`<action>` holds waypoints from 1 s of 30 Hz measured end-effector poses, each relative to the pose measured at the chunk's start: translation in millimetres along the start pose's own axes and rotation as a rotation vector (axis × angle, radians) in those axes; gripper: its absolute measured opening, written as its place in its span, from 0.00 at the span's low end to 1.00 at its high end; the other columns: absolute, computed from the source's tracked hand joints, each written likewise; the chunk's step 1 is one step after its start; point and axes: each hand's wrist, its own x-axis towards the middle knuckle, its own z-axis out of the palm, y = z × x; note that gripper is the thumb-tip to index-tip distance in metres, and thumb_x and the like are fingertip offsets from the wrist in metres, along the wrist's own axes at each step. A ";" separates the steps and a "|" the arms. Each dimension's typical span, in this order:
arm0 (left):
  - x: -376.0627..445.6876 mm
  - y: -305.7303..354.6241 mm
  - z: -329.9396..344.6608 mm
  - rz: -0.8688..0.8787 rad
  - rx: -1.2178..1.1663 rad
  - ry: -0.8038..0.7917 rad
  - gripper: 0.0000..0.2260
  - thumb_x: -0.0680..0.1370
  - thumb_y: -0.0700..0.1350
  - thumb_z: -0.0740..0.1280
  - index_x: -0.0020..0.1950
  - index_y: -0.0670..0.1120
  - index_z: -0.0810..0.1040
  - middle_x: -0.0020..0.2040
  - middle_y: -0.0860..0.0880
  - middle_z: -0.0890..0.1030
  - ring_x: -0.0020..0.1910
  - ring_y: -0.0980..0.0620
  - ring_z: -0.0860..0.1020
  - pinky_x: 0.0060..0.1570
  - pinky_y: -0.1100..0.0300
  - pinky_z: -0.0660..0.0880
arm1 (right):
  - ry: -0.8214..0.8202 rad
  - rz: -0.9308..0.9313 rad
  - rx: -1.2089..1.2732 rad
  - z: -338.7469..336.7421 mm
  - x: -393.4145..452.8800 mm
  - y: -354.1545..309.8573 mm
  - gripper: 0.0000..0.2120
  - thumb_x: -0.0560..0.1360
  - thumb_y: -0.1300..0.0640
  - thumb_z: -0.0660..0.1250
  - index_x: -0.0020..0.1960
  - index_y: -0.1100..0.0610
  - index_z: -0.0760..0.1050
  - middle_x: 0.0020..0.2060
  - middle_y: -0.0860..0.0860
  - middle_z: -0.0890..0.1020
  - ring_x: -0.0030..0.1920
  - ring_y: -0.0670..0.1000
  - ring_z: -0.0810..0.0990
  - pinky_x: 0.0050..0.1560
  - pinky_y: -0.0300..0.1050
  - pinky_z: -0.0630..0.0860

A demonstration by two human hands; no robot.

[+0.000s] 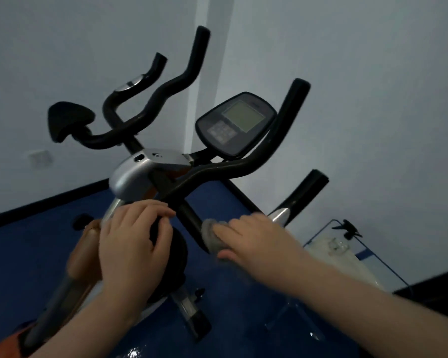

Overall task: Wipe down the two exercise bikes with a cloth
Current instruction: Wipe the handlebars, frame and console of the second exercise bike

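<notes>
The near exercise bike [140, 174] has a silver housing, black handlebars [225, 169] and a console with a grey screen [237, 122]. My right hand [254, 236] presses a grey cloth [212, 235] against the black handlebar post. My left hand [135, 236] rests with curled fingers on a black round knob on the frame. A second bike stands behind at the left; its black saddle [67, 122] and curved handlebars [171, 86] show.
The floor [23, 241] is blue with a dark skirting along grey-white walls. At the right a spray bottle [347, 228] sits by a clear container [347, 257]. A wall socket [40, 157] is at the left.
</notes>
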 end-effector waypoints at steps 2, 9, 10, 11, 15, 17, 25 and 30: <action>5.6 6.5 -1.3 0.138 0.026 -0.042 0.09 0.76 0.48 0.60 0.48 0.52 0.79 0.49 0.56 0.81 0.50 0.55 0.75 0.54 0.58 0.64 | 0.143 -0.025 -0.055 -13.5 -24.7 43.0 0.13 0.79 0.48 0.58 0.55 0.51 0.78 0.48 0.48 0.80 0.48 0.53 0.78 0.59 0.50 0.71; 40.3 40.1 15.8 0.183 -0.011 -0.262 0.05 0.76 0.43 0.66 0.49 0.49 0.81 0.45 0.55 0.81 0.38 0.55 0.78 0.36 0.62 0.68 | 0.466 0.099 -0.032 37.3 -8.4 -5.1 0.15 0.80 0.49 0.59 0.42 0.56 0.79 0.40 0.52 0.81 0.41 0.55 0.76 0.58 0.53 0.72; 39.8 40.0 18.3 0.150 0.004 -0.253 0.04 0.76 0.45 0.66 0.48 0.51 0.80 0.43 0.56 0.81 0.35 0.56 0.76 0.33 0.65 0.65 | 0.483 0.008 -0.064 30.7 -14.2 15.7 0.15 0.79 0.50 0.60 0.44 0.57 0.81 0.41 0.53 0.82 0.41 0.56 0.77 0.56 0.53 0.73; 38.1 38.8 20.1 0.132 0.013 -0.246 0.04 0.76 0.46 0.66 0.47 0.52 0.80 0.41 0.57 0.80 0.32 0.57 0.74 0.30 0.67 0.62 | 0.529 -0.036 -0.105 24.2 -20.0 38.3 0.14 0.79 0.51 0.61 0.46 0.58 0.82 0.43 0.54 0.82 0.42 0.57 0.79 0.56 0.52 0.74; 35.5 37.3 18.3 0.110 0.004 -0.243 0.04 0.76 0.47 0.65 0.44 0.55 0.79 0.37 0.59 0.78 0.28 0.59 0.72 0.27 0.68 0.60 | 0.819 0.345 -0.019 31.2 -18.4 36.7 0.09 0.74 0.60 0.63 0.42 0.60 0.82 0.41 0.56 0.81 0.47 0.57 0.79 0.66 0.58 0.68; 35.7 37.9 17.7 0.113 0.008 -0.258 0.05 0.76 0.48 0.64 0.44 0.56 0.79 0.36 0.59 0.77 0.27 0.61 0.71 0.26 0.68 0.60 | 0.763 0.199 -0.030 51.5 -12.7 14.3 0.08 0.74 0.59 0.64 0.40 0.59 0.80 0.39 0.54 0.80 0.44 0.56 0.78 0.67 0.57 0.67; 34.6 33.5 16.1 0.115 -0.021 -0.282 0.06 0.75 0.46 0.66 0.45 0.59 0.77 0.38 0.61 0.77 0.28 0.60 0.73 0.27 0.62 0.70 | 0.585 -0.187 -0.511 -23.0 -20.6 125.0 0.11 0.75 0.54 0.62 0.39 0.55 0.80 0.35 0.51 0.80 0.37 0.53 0.79 0.61 0.51 0.74; 36.1 37.5 16.2 0.100 -0.029 -0.288 0.06 0.76 0.47 0.65 0.45 0.59 0.77 0.39 0.60 0.78 0.28 0.62 0.73 0.28 0.58 0.73 | 0.893 0.369 -0.099 -7.8 -14.3 106.6 0.10 0.77 0.55 0.63 0.45 0.56 0.82 0.38 0.51 0.81 0.39 0.51 0.78 0.38 0.45 0.77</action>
